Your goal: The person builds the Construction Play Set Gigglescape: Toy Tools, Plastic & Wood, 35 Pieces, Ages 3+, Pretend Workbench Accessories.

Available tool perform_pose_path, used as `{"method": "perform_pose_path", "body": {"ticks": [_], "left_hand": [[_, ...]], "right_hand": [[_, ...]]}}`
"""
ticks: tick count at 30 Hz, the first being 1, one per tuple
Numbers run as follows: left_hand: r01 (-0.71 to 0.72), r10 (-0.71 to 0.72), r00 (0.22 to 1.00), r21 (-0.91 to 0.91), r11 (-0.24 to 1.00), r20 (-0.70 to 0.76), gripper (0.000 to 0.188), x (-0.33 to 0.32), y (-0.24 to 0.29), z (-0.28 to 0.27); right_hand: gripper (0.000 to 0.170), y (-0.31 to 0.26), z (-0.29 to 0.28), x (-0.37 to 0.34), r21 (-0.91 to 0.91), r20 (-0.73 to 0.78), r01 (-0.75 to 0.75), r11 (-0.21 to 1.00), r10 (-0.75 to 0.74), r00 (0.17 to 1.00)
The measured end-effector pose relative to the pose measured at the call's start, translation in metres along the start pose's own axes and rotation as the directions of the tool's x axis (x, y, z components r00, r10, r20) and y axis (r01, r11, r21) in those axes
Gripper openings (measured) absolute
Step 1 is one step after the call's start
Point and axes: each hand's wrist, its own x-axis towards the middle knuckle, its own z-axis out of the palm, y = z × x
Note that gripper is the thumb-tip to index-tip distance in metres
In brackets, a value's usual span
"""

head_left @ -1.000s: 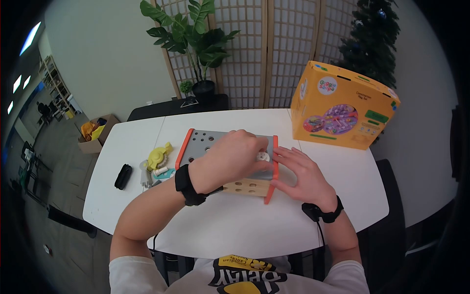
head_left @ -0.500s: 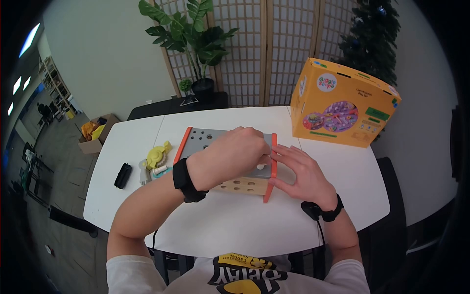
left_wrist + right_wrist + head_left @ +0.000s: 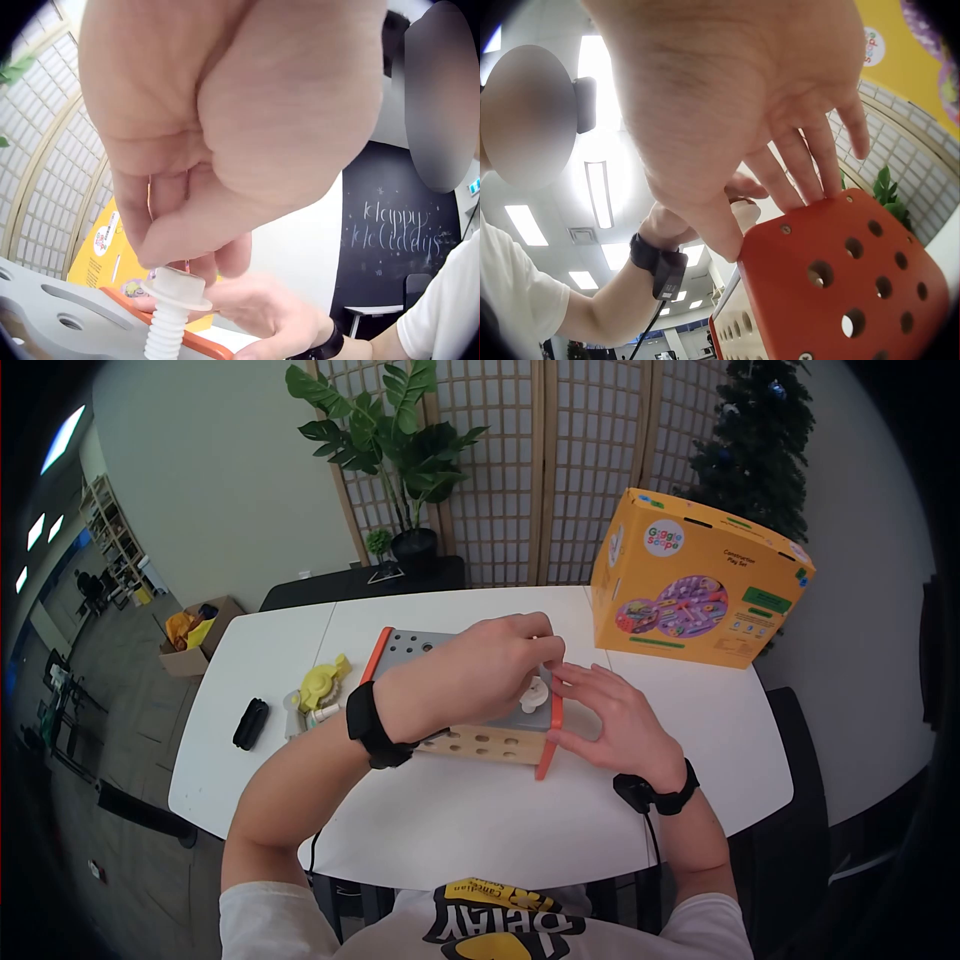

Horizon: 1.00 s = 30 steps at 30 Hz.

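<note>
A white ridged screw [image 3: 534, 695] stands upright at the right end of the grey perforated top [image 3: 408, 644] of a toy bench. The left hand [image 3: 475, 672] reaches over the bench with curled fingers, its fingertips at the head of the screw [image 3: 171, 319], thumb on the near side. The screw's lower end is out of sight. Straight fingers of the right hand [image 3: 622, 722] rest along the upper edge of the orange end panel [image 3: 557, 712]. The right wrist view shows those fingertips against the holed panel [image 3: 840, 277], with the thumb at its near corner.
Yellow toy parts [image 3: 322, 685] and a grey piece [image 3: 293, 712] lie left of the bench. A black case [image 3: 251, 724] is farther left on the white table [image 3: 470, 830]. A large yellow box [image 3: 700, 580] stands at the back right.
The left hand's fingers have risen and shifted slightly right, so more of the white screw shows under them. The right hand has stayed at the end panel.
</note>
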Motion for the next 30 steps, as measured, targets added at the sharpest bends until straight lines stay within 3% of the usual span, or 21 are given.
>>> {"method": "perform_pose_path", "body": {"ticks": [3,6,9,12,18,21,24,27,30], "left_hand": [[0.13,-0.155,0.978,0.179,0.975,0.136,0.009,0.002,0.014,-0.004],[0.109,-0.197,0.939,0.297,0.949,0.283,0.017,0.001,0.008,0.002],[0.161,-0.235,0.912,0.234,0.959,0.336,0.013,0.004,0.008,-0.001],[0.069,-0.093,0.942,0.087,0.994,0.323,0.007,0.0,-0.002,0.001],[0.087,-0.035,0.926,-0.122,0.989,0.375,0.015,0.002,-0.003,-0.01],[-0.029,0.035,0.995,-0.063,0.998,0.097,0.009,-0.001,-0.003,0.003],[0.108,-0.153,0.973,0.25,0.962,0.17,0.007,0.0,0.011,0.004],[0.115,-0.231,0.91,0.326,0.938,0.343,0.012,0.003,0.014,0.0],[0.153,-0.205,0.916,0.173,0.973,0.343,0.009,0.002,0.007,0.002]], "right_hand": [[0.049,0.001,0.0,0.0,-0.007,0.0,0.004,1.0,-0.004,1.0],[0.049,0.0,-0.001,0.001,0.001,0.005,-0.005,1.0,0.005,1.0],[0.049,0.001,0.0,0.001,0.004,0.009,-0.011,1.0,0.011,1.0],[0.049,0.001,-0.001,0.001,0.01,0.012,-0.011,1.0,0.011,1.0],[0.049,0.003,0.0,0.001,0.024,0.033,-0.016,1.0,0.015,0.999],[0.049,0.001,-0.001,0.001,0.02,0.025,-0.022,1.0,0.022,0.999],[0.049,0.0,-0.001,0.002,0.008,0.014,-0.015,1.0,0.015,1.0],[0.049,0.001,0.0,0.001,0.003,0.003,-0.011,1.0,0.011,1.0],[0.049,0.002,0.002,0.0,0.014,-0.004,-0.012,1.0,0.012,1.0]]}}
